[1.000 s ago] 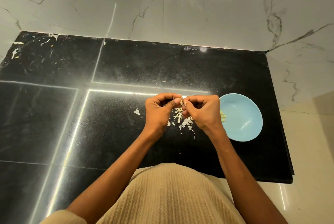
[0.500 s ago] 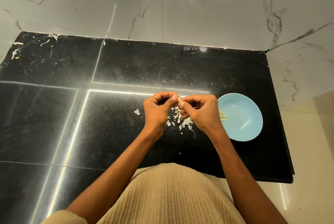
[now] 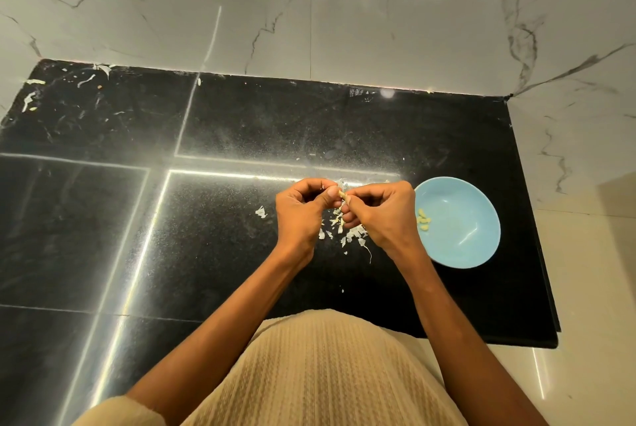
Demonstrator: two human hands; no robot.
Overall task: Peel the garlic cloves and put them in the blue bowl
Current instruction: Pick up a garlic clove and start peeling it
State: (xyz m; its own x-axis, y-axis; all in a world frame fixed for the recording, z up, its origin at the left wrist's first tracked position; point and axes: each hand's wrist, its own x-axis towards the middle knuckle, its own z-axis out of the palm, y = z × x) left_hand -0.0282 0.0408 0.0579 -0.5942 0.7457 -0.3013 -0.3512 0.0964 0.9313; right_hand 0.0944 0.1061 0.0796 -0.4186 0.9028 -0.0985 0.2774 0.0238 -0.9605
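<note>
The tabletop (image 3: 241, 122) is glossy black speckled stone. The wall (image 3: 344, 12) is smooth veined marble. The blue bowl (image 3: 481, 243) looks glazed, the garlic skins (image 3: 351, 236) papery.

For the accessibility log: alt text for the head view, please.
Both hands, left hand and right hand, pinch one garlic clove above scattered peel scraps on a black countertop. A blue bowl holding a few peeled cloves sits just right of them.

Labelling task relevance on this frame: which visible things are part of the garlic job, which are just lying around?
In the job:
small pale garlic clove, pinched by left hand and right hand
round light-blue bowl
peeled yellowish cloves inside it

Lying about:
white papery peel scraps under the hands
stray peel bits at the far-left black counter corner
</note>
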